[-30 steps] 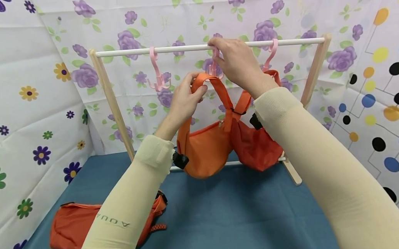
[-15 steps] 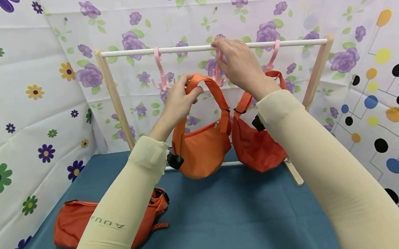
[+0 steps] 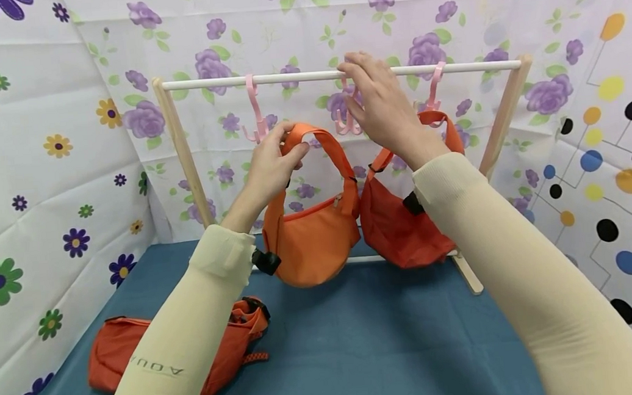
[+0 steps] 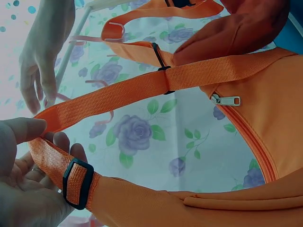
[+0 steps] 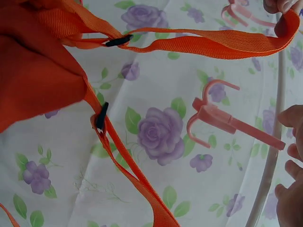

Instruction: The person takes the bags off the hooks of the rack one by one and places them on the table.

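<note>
My left hand pinches the strap of an orange shoulder bag between thumb and fingers, so the bag hangs below it, in front of the rack. At the rack's white bar, my right hand has its fingers extended beside the top of the middle pink hook. Nothing is gripped by that hand in the right wrist view, where this hook shows bare prongs. A red-orange bag hangs by its strap from the right pink hook, partly behind my right wrist.
Another pink hook hangs bare at the left of the bar. On the blue cloth at front left lies a red-orange bag, partly covered by my left sleeve. Wooden posts hold the bar; patterned sheets stand behind and at both sides.
My left hand has moved left with the orange bag, away from the middle hook and the hanging bag. My right hand's fingers have loosened from that hook and straightened.
</note>
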`<state>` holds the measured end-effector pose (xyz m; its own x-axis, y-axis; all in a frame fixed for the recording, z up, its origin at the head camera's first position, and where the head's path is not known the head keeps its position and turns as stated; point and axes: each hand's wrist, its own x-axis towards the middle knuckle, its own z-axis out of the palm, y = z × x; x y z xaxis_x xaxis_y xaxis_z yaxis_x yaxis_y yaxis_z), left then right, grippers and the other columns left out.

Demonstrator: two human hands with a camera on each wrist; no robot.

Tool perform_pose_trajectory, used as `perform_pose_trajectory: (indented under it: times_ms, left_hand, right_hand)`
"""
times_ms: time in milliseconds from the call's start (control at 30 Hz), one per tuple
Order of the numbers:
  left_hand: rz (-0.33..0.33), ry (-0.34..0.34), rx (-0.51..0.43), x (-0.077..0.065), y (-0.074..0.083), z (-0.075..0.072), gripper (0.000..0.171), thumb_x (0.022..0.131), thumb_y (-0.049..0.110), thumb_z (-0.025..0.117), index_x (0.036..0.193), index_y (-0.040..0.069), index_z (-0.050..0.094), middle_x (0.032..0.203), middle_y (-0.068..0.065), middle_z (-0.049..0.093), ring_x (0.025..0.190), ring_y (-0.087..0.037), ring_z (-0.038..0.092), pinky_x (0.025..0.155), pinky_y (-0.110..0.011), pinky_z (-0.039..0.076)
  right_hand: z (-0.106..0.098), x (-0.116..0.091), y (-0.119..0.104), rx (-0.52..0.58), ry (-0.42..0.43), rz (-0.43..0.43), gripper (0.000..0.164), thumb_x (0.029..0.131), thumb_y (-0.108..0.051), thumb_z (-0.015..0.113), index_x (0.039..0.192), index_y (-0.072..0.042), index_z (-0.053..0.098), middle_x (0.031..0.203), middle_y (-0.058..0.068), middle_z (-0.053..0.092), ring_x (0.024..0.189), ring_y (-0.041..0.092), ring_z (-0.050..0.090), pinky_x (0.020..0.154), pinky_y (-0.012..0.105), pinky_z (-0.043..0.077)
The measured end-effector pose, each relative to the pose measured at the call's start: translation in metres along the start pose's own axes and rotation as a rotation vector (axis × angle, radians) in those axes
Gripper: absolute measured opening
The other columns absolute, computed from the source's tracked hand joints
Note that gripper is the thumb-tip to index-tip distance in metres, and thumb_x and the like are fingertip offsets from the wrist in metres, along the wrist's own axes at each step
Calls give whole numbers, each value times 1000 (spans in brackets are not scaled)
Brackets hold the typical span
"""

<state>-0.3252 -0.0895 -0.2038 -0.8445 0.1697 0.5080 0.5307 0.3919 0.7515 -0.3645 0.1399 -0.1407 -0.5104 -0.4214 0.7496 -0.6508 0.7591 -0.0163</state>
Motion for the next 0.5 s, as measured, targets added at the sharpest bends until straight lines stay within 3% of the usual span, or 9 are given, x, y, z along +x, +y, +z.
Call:
perform_pose_trajectory:
  times_ms: [200, 500]
  left_hand:
    - [-6, 7, 5, -7, 1, -7, 37, 103, 23, 64, 139, 12, 60, 109, -10, 62, 86, -26, 67, 64, -28, 48]
    - [-8, 11, -4, -11, 2, -16, 40, 104, 24, 64, 142, 13, 59, 110, -8, 63, 88, -27, 68, 68, -29, 48]
  right_hand:
    - [6, -18, -5, 96, 147, -62, 34, 103, -3, 60, 137, 0, 61, 149, 15, 53, 141, 29, 47, 122, 37, 30]
    - [14, -42, -7, 167, 165, -46, 41, 99, 4, 63, 139, 0, 59, 155, 12, 47, 141, 30, 47, 120, 38, 33]
